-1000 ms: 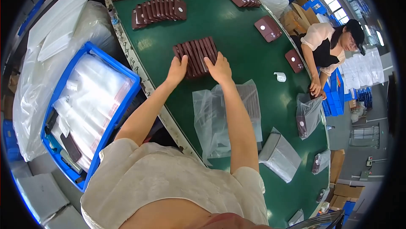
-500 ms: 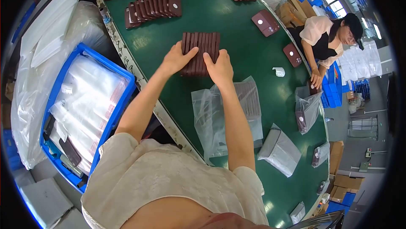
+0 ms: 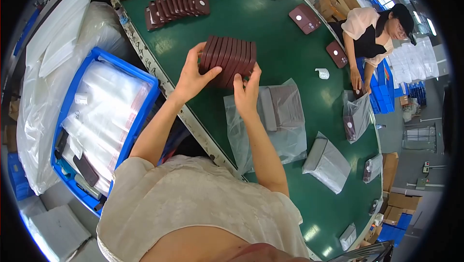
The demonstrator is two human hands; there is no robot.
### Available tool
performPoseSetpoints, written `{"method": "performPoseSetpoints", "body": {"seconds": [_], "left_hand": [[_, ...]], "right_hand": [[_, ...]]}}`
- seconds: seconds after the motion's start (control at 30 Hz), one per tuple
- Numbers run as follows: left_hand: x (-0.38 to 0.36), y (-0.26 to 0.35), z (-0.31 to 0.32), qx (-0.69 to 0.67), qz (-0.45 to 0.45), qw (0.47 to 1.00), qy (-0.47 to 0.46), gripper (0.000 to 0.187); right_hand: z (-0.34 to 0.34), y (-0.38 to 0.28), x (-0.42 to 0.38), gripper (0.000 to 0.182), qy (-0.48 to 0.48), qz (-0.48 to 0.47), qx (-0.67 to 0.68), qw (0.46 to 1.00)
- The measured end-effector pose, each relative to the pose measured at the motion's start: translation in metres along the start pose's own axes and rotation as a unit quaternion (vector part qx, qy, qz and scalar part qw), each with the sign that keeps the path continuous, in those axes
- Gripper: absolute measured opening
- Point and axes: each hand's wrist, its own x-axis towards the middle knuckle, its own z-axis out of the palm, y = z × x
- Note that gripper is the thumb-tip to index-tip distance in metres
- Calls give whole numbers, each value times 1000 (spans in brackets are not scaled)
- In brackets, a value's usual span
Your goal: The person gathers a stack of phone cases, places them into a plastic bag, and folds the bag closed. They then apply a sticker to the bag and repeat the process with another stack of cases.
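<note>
Between my two hands is a row of dark brown flat cases, standing on edge and pressed side by side. My left hand grips the row's left end, its thumb across the near side. At the right end, my right hand holds on with its thumb in front and its fingers partly hidden behind. Just below lies a clear plastic bag with more brown cases inside, partly behind my right forearm.
Fanned rows of brown cases lie farther up the green table. Filled bags lie along the right. A blue crate of clear bags stands at left. Across the table, a co-worker handles a brown case by a bag.
The row of cases has tilted in my hands, showing more of their faces. My left hand has shifted to its outer side. The co-worker's hands have moved slightly.
</note>
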Motion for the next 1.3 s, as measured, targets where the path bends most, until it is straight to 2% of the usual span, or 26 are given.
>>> {"method": "performPoseSetpoints", "body": {"seconds": [0.03, 0.1, 0.17, 0.2, 0.23, 0.3, 0.33, 0.37, 0.43, 0.47, 0.6, 0.63, 0.7, 0.73, 0.77, 0.83, 0.87, 0.9, 0.97, 1.0, 1.03, 1.1, 1.13, 1.17, 1.23, 1.3], "left_hand": [[-2, -1, -4, -54, 27, 998, -9, 82], [-13, -30, 8, -38, 45, 998, -3, 81], [-26, -60, 22, -10, 73, 997, 7, 81], [-27, -44, 16, -8, 71, 997, 4, 81], [-29, -29, 8, 40, 25, 999, -17, 81], [-22, 3, -10, 135, -64, 987, -56, 83], [-16, 12, -16, 136, -68, 987, -57, 83], [-7, 19, -21, 163, -146, 968, -119, 84], [4, 26, -25, 212, -294, 901, -239, 88], [2, 24, -20, 213, -296, 900, -239, 88], [-10, -10, 5, 258, -247, 917, -178, 97], [-15, -12, 7, 223, -223, 935, -164, 89], [-8, -16, 9, 152, -160, 967, -125, 74], [-5, -16, 9, 151, -153, 969, -124, 74], [-8, -19, 6, 38, -124, 986, -100, 63], [-22, -7, -6, -185, -75, 979, -52, 47], [-24, -10, -12, -183, -78, 978, -53, 47], [-27, -13, -18, -200, -32, 977, -71, 47], [-28, -16, -24, -233, 64, 964, -108, 55], [-33, -17, -18, -233, 66, 964, -111, 55], [-45, -20, -4, -200, 30, 973, -108, 54], [-64, -29, 21, -130, -42, 985, -101, 52], [-63, -33, 24, -131, -40, 985, -106, 52], [-63, -38, 27, -150, -45, 984, -86, 53], [-65, -44, 31, -188, -63, 979, -48, 56], [-62, -47, 31, -188, -52, 979, -58, 56]], "right_hand": [[3, 6, -3, 55, -13, 25, 40, 999], [5, 18, -5, 54, -20, 43, 83, 995], [10, 15, -8, 57, -15, -21, 1, 1000], [12, 7, -10, 58, -14, -48, -41, 998], [8, 0, -12, 58, -16, -44, -39, 998], [-6, -22, 1, 53, -35, -46, -152, 987], [-9, -28, 2, 50, -45, -45, -207, 976], [-5, -23, -1, 50, -48, -40, -206, 977], [4, -2, -2, 51, -82, 48, -261, 961], [7, 5, -2, 52, -99, 90, -288, 948], [12, 22, -7, 48, -47, 85, -310, 946], [10, 21, -16, 48, -49, 91, -310, 945], [5, 17, -16, 47, -20, 20, -228, 973], [1, 15, -10, 47, -3, -20, -188, 982], [-4, 14, -4, 47, 0, -22, -189, 982], [-16, 11, 4, 49, -24, 2, 53, 998], [-21, 11, 6, 50, -33, 15, 176, 984], [-29, 14, 10, 50, -32, 18, 177, 983], [-54, 22, 21, 58, -99, 105, 175, 974], [-60, 23, 24, 63, -132, 145, 173, 965], [-58, 19, 22, 63, -128, 144, 173, 966], [-39, 9, 12, 79, -129, 105, -65, 984], [-29, 3, 8, 87, -126, 87, -185, 971], [-17, -4, 3, 87, -121, 92, -185, 971], [7, -19, -10, 109, -122, 44, -441, 888], [16, -18, -6, 111, -120, 55, -451, 883]]}}
